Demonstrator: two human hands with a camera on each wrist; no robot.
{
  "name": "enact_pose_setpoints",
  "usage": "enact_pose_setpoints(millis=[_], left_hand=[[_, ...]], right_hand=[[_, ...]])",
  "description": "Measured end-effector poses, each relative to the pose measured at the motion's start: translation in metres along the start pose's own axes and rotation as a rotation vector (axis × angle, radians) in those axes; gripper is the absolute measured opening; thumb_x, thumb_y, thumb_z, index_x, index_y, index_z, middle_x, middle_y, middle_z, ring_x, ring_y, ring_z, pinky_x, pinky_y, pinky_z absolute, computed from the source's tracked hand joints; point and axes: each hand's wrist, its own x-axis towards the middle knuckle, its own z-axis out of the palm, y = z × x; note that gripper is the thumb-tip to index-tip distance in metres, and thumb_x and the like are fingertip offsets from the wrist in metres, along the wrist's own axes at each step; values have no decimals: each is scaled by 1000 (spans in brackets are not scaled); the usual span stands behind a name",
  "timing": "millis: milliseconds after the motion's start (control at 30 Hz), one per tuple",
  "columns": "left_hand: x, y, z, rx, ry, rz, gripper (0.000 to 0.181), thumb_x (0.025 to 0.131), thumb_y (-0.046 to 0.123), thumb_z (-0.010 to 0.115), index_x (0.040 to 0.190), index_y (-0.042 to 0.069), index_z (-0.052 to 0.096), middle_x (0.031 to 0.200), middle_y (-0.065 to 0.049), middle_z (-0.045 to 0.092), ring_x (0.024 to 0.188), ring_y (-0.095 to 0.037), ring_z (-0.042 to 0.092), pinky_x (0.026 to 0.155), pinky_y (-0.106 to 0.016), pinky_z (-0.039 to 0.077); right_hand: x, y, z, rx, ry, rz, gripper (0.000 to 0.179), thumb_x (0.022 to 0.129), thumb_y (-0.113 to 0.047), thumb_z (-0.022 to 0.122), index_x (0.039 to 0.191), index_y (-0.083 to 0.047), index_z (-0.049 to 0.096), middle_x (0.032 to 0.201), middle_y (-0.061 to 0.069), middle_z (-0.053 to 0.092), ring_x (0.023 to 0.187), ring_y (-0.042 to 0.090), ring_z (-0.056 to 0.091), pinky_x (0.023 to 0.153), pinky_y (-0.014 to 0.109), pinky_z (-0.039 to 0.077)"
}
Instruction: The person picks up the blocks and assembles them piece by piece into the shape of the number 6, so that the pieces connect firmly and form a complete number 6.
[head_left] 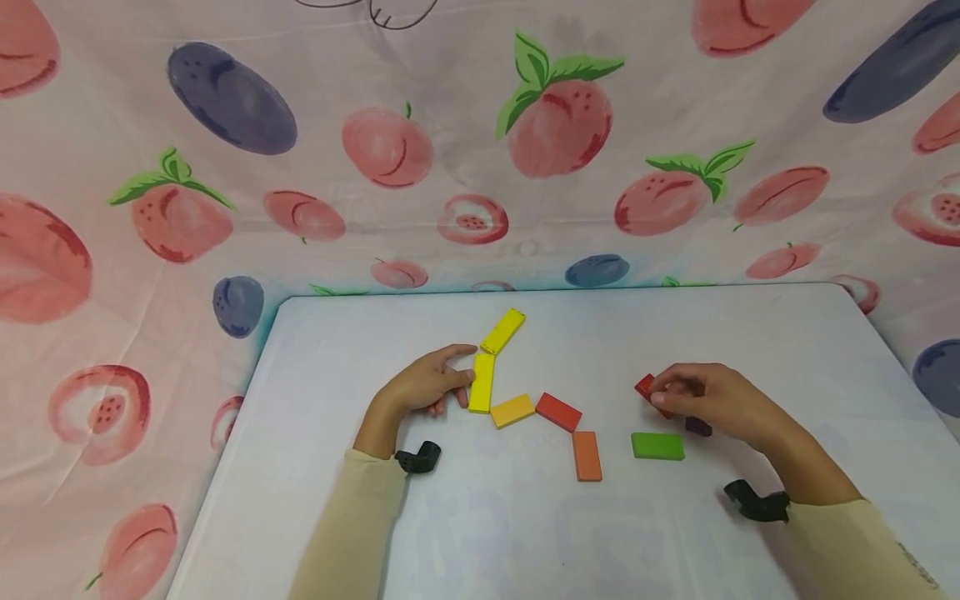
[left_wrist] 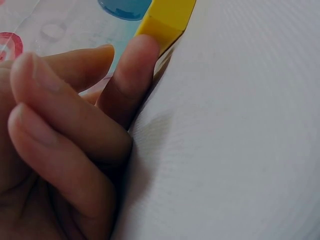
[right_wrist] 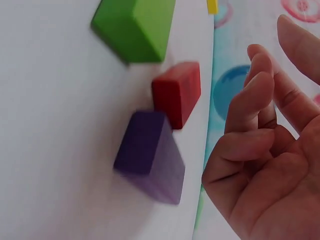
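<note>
On the white tabletop, my left hand lies against a yellow block, its index finger extended toward where a second yellow block meets it. In the left wrist view a fingertip touches the end of a yellow block. My right hand hovers by a dark red block, fingers loosely bent and partly hiding it from the head view. The right wrist view shows that red block and a purple block on the table, apart from the fingers, which hold nothing.
An amber block, a red block and an orange block carry on from the yellow ones in a zigzag row. A green block lies separately on the right. Fruit-patterned cloth hangs behind the table.
</note>
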Motion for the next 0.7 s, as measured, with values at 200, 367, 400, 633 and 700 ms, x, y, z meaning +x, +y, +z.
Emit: enact_pose_setpoints(millis=[200, 367, 400, 633, 700], left_hand=[[0, -1, 0, 2, -1, 4, 52, 102, 35, 63, 151, 31, 45, 81, -8, 73, 40, -14, 47, 41, -22, 37], [0, -1, 0, -1, -2, 5, 52, 102, 35, 63, 151, 31, 45, 80, -8, 73, 40, -14, 47, 41, -22, 37], [0, -1, 0, -3, -3, 6, 52, 102, 35, 63, 151, 31, 45, 80, -8, 73, 40, -14, 47, 41, -22, 37], [1, -1, 0, -9, -12, 3, 52, 102, 35, 63, 151, 31, 45, 81, -8, 73, 40, -14, 47, 42, -22, 38], [0, -1, 0, -11, -12, -1, 52, 102, 35, 63, 151, 31, 45, 81, -8, 73, 40, -14, 47, 42, -22, 38]], right_hand=[[-4, 14, -8, -57, 27, 35, 34, 96, -44, 70, 118, -18, 72, 97, 4, 65, 91, 19, 58, 74, 31, 50], [-6, 30, -13, -65, 41, 61, 37, 96, -46, 70, 121, -18, 71, 98, 6, 63, 91, 18, 56, 72, 29, 47], [-6, 34, -14, -66, 42, 66, 39, 95, -46, 70, 122, -18, 70, 99, 6, 62, 92, 18, 56, 72, 29, 47], [-7, 52, -18, -64, 43, 105, 52, 94, -44, 72, 135, -14, 62, 103, 8, 61, 99, 23, 54, 73, 31, 48], [-8, 55, -19, -56, 37, 113, 55, 94, -44, 72, 137, -12, 60, 103, 9, 61, 101, 25, 54, 74, 32, 47]])
